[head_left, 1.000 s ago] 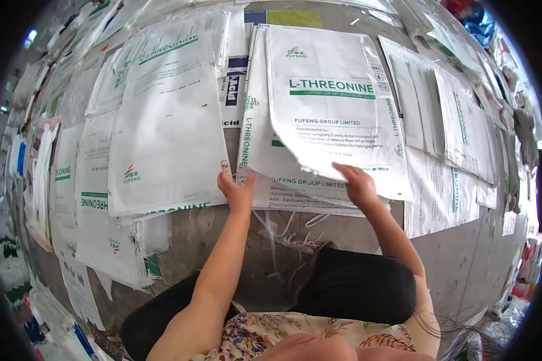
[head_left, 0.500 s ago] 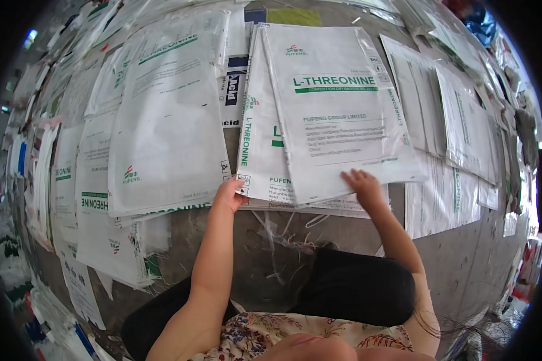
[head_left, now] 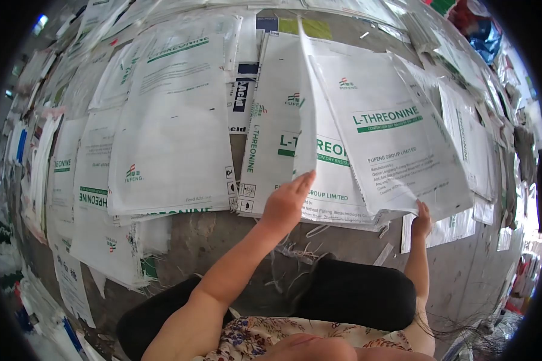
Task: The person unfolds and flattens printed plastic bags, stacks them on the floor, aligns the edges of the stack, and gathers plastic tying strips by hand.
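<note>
My left hand is closed at the lower part of a raised white fold that stands up from the middle stack of L-THREONINE sacks. Its fingertips are pressed together on the fold. To the right, my right hand pinches the bottom edge of a top sack with green lettering. That sack lies tilted, partly over the middle stack and partly over the sacks at the right. Its lower edge is bent up near my fingers. Below it, more green print shows on the stack.
Another stack of white sacks lies left of the middle one. More flat sacks lie on the right. Loose strings and torn fibres are on the grey floor near my knees. Blue plastic shows at the upper right.
The top sack has moved right and turned, with my right hand at its bottom edge. My left hand has left the middle stack's lower left corner and moved right, to a fold now raised there.
</note>
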`<action>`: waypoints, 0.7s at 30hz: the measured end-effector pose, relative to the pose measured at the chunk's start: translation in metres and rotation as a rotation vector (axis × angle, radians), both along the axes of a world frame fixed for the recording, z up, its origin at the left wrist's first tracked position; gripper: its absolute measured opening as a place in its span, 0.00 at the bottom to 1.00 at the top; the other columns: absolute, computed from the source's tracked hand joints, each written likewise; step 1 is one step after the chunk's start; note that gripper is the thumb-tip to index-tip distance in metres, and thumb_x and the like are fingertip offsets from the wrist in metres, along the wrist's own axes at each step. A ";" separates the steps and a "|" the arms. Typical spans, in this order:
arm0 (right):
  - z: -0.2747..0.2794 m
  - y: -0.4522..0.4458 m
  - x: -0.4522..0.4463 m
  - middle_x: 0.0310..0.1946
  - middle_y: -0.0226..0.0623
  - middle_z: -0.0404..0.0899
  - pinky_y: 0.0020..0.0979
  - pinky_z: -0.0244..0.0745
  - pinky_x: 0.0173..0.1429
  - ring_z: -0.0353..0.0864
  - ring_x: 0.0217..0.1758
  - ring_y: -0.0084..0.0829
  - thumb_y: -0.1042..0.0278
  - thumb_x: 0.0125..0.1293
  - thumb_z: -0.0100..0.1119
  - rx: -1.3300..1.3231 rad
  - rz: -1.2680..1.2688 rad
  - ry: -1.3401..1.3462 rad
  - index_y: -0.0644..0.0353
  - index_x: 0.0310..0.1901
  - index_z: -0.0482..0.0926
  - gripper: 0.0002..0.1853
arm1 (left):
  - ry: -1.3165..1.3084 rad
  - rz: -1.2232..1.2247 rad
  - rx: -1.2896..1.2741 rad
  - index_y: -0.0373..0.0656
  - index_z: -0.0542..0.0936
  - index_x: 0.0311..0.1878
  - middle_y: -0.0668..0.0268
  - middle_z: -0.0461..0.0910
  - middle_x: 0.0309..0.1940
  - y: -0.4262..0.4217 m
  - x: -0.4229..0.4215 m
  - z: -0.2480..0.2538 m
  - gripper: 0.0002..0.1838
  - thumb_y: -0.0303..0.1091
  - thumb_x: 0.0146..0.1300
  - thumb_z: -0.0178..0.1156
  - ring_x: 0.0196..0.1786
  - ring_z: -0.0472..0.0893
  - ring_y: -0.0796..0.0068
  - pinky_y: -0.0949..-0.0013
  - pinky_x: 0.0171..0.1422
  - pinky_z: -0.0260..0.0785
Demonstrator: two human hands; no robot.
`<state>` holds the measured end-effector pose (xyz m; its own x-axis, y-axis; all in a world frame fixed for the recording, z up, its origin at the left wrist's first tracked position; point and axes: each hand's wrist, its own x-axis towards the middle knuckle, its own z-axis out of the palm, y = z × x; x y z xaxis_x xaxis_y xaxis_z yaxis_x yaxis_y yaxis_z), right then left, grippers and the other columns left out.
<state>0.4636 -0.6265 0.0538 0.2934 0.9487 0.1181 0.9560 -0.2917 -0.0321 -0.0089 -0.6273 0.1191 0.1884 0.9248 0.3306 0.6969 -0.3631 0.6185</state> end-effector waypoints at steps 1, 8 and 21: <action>-0.005 -0.004 0.001 0.52 0.37 0.75 0.36 0.72 0.54 0.75 0.53 0.40 0.83 0.54 0.44 0.002 0.004 -0.001 0.46 0.51 0.75 0.25 | 0.035 -0.008 -0.036 0.45 0.68 0.61 0.65 0.74 0.54 -0.003 0.004 0.004 0.29 0.17 0.54 0.45 0.48 0.77 0.63 0.66 0.48 0.72; -0.019 -0.013 0.001 0.51 0.36 0.76 0.29 0.69 0.58 0.75 0.55 0.34 0.92 0.47 0.39 0.076 0.103 0.301 0.51 0.50 0.77 0.32 | -0.054 0.127 -0.052 0.42 0.64 0.62 0.56 0.73 0.52 -0.005 -0.003 -0.011 0.28 0.20 0.54 0.48 0.45 0.77 0.57 0.61 0.46 0.72; -0.024 -0.010 -0.001 0.51 0.36 0.77 0.27 0.64 0.62 0.73 0.57 0.32 0.94 0.46 0.36 0.073 0.216 0.349 0.52 0.54 0.75 0.35 | 0.020 0.619 -0.348 0.38 0.75 0.44 0.51 0.77 0.41 -0.028 -0.098 -0.150 0.14 0.34 0.57 0.53 0.47 0.75 0.50 0.56 0.51 0.67</action>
